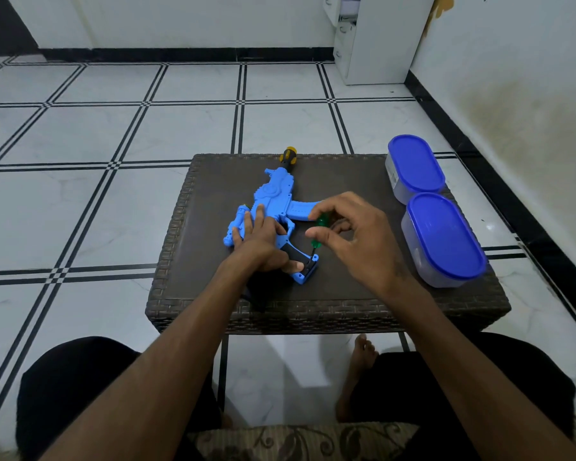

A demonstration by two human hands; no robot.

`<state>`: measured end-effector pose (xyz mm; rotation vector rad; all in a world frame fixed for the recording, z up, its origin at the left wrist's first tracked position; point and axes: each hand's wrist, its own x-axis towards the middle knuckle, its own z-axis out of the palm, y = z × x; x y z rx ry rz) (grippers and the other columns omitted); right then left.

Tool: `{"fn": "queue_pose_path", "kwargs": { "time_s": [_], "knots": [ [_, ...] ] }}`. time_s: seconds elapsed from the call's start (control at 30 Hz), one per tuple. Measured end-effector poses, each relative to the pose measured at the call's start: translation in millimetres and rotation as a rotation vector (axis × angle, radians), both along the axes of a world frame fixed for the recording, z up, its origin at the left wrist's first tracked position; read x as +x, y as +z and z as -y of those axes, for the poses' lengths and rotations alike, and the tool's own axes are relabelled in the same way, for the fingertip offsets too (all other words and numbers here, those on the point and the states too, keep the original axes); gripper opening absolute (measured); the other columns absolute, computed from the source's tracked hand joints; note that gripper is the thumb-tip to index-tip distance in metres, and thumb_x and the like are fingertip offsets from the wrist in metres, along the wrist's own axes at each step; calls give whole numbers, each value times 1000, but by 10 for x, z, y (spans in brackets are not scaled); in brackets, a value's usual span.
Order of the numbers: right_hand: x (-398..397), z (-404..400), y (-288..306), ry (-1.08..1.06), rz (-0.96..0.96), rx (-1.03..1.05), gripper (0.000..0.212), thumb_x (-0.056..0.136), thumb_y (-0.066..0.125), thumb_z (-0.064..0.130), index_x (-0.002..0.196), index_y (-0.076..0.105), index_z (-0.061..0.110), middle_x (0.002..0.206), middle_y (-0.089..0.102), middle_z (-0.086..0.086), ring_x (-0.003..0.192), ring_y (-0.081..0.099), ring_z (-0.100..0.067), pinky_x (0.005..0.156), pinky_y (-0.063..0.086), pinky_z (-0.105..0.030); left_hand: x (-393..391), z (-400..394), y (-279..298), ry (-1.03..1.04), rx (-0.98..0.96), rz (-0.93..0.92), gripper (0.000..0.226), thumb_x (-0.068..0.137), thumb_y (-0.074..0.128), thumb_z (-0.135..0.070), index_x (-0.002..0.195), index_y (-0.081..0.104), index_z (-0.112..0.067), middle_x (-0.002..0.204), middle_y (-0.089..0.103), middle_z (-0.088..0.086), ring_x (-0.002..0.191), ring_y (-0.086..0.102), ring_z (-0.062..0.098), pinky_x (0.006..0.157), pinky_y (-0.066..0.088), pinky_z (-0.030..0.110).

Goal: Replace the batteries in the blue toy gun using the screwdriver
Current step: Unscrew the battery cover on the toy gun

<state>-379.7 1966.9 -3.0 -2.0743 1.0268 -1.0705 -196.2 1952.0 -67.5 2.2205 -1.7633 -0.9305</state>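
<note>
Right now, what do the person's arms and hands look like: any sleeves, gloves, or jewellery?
Both forearms are bare to the frame's lower edge, with no sleeves showing. The left hand and right hand wear no gloves, and no rings or watch are visible.

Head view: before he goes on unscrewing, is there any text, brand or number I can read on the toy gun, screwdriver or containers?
No text can be read.
Far container: pale label on its side, too small and blurred to read.
Blue toy gun: no lettering visible.
Screwdriver in the right hand: no marking visible.
Near container: none visible.
</note>
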Motion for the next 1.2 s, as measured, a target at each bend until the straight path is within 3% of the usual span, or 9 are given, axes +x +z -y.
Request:
{"fn": "queue_pose_path", "kwargs": {
  "time_s": [0.1,0.2,0.43,0.7,0.87,0.97,1.1,1.2],
  "knots": [
    [-8,-9,24,-4,22,58,27,85,71,2,108,61,13,101,68,5,95,65,-3,81,56,-23,-5,5,12,2,14,6,73,65,85,-41,124,44,-28,161,-21,-3,146,-25,21,117,-14,51],
    [-24,-17,21,21,0,17,24,86,64,-2,107,63,11,106,70,4,101,66,-5,86,56,-23,-9,7,18,5,21,1,73,66,85,-41,124,44,-28,160,-21,-3,146,-26,21,117,-14,50],
    [-5,-11,-23,44,29,20,25,80,79,10,104,74,13,103,60,-4,89,64,-8,77,54,-14,-5,6,22,1,20,0,74,66,85,-41,126,44,-27,161,-21,-3,146,-26,21,117,-14,51],
    [-7,-18,4,22,-19,-32,40,84,61,-7,117,68,13,113,69,6,105,63,-1,82,53,-14,-3,16,9,3,27,-1,74,66,85,-41,125,44,-28,160,-22,-3,146,-26,21,116,-15,50],
    [2,-21,-45,88,-17,-18,27,84,74,9,110,72,14,112,62,-1,98,64,-10,80,55,-19,0,20,-12,3,14,1,75,66,85,-41,126,44,-28,161,-21,-3,145,-26,21,117,-15,51],
    [14,-2,-47,42,10,-27,25,81,77,9,105,74,14,103,60,-3,88,63,-10,77,54,-18,0,16,-17,5,12,-2,74,66,85,-42,125,44,-28,160,-22,-3,145,-26,21,117,-15,51],
    [23,-13,5,19,18,14,35,84,72,2,116,65,14,105,68,2,99,65,-4,81,55,-19,2,21,-23,6,8,5,74,65,85,-43,124,44,-28,161,-21,-3,146,-25,21,116,-15,51],
    [6,-30,11,37,8,8,32,85,65,-3,113,66,13,109,69,6,103,66,-4,83,55,-17,4,23,-23,7,13,6,74,65,85,-43,124,44,-29,160,-22,-3,146,-26,21,116,-16,50]
  ]
}}
